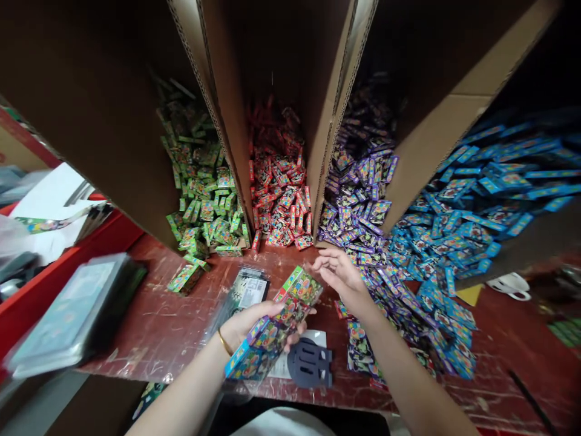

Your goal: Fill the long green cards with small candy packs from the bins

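My left hand (258, 321) is wrapped round a row of small printed packets (284, 312), tilted up to the right. Green, red, purple and blue packets lie end to end in it, and a clear plastic cover seems to surround them. Just off the green end, my right hand (338, 275) has its fingers stretched out and slightly curved, with nothing visible in them. Behind the left hand lie flat clear plastic sleeves (245, 290) with a printed insert. Below the row is a dark round slotted piece (311, 363) on white paper.
Cardboard bins hold loose green packets (209, 212), red packets (281, 206), purple packets (358, 200) and blue packets (454, 224). Purple and blue ones spill onto the red table (158, 327) at right. A plastic-sleeve stack (72, 315) stands at left beside a red crate (22, 303).
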Motion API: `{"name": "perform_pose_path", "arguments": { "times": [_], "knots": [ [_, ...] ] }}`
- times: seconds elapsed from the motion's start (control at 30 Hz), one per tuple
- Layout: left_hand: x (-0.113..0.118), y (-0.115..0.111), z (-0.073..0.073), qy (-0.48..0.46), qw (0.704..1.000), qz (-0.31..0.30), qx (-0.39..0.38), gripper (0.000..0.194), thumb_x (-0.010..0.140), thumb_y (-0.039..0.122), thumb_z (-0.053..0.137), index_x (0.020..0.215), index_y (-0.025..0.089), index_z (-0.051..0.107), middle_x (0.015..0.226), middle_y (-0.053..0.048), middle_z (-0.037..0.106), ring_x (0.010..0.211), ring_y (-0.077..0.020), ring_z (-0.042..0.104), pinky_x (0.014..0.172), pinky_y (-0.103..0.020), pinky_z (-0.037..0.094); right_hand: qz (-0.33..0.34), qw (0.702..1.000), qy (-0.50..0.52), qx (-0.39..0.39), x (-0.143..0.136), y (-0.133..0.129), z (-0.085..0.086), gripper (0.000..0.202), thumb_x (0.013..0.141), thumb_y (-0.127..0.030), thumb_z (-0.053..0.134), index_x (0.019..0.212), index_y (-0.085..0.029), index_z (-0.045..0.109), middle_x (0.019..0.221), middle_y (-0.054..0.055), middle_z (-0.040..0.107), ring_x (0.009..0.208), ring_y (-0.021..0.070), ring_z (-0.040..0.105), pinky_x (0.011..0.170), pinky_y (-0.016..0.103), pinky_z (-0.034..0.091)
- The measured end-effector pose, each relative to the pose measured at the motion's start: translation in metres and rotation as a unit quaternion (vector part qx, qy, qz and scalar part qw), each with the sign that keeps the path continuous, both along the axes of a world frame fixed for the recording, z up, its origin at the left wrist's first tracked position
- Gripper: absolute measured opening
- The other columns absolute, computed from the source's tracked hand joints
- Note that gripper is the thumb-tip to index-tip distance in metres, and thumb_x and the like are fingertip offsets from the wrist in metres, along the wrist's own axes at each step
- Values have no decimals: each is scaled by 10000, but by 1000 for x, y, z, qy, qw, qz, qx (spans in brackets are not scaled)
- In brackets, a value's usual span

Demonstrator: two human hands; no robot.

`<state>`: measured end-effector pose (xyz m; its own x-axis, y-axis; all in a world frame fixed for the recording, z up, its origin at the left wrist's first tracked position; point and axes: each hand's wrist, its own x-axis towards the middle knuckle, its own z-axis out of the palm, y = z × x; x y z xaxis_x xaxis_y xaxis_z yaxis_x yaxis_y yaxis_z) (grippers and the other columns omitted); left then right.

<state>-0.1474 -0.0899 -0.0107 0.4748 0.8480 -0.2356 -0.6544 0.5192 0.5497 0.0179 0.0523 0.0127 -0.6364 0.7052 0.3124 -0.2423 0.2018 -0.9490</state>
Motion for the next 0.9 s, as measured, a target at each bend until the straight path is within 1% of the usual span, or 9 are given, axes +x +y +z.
{"name": "perform_pose_path", "arguments": {
  "times": [0.1,0.27,0.43,0.63,0.7,0.77,0.83,0.87,0.9],
  "knots": [
    [1,2,-2,-17,999,-12,-27,536,688,436,670,1088,86,606,848,-75,625,693,-139,575,612,-229,446,0,1000,3,-19,-3,5,1,297,803,-312,628,1062,-213,523,899,25,620,835,155,571,796,304,448],
    [0,9,-4,-26,998,-26,-43,505,691,406,665,1079,89,603,839,-76,632,683,-149,584,589,-233,445,99,991,-42,-78,4,13,-4,394,716,-272,712,1072,-203,557,811,-2,640,756,142,587,714,275,463],
    [2,17,-5,-44,994,-28,-96,494,715,417,631,1062,67,602,801,-85,632,640,-155,589,559,-236,457,64,989,-26,-132,6,20,-14,367,730,-302,692,1059,-190,574,791,20,700,701,154,641,707,314,500],
    [4,29,-12,-94,987,-26,-128,551,762,490,528,1095,52,567,860,-126,632,640,-180,594,563,-268,458,64,986,-34,-147,-3,37,-27,377,733,-338,684,1055,-169,587,815,51,712,693,152,632,714,314,490],
    [5,38,-11,-117,984,-5,-132,590,750,534,512,1080,47,568,840,-128,629,635,-188,596,564,-282,466,6,994,-44,-101,-5,41,-29,375,717,-347,694,1038,-178,598,872,59,703,758,169,631,761,342,483],
    [5,49,-7,-139,980,69,-120,580,752,539,497,1051,49,575,829,-126,632,646,-190,602,595,-297,484,-122,991,-51,6,-5,35,-31,314,729,-335,680,998,-186,615,957,73,676,869,196,613,820,373,463],
    [4,60,-2,-153,968,171,-99,526,769,515,475,998,56,590,821,-125,640,663,-190,611,640,-313,503,-232,962,-52,132,1,16,-31,217,763,-289,643,957,-196,618,1009,83,639,959,218,579,870,399,435],
    [3,65,0,-157,960,215,-92,494,778,501,462,962,64,598,810,-124,644,665,-191,616,656,-321,510,-250,949,-54,186,5,2,-32,190,771,-262,630,950,-202,610,1011,86,627,976,226,568,881,410,427],
    [2,69,2,-161,952,246,-91,468,784,492,452,926,73,603,794,-123,647,666,-194,620,661,-328,516,-246,939,-55,232,10,-13,-32,194,766,-238,632,955,-210,597,1004,86,621,978,232,565,882,420,424]
  ]
}}
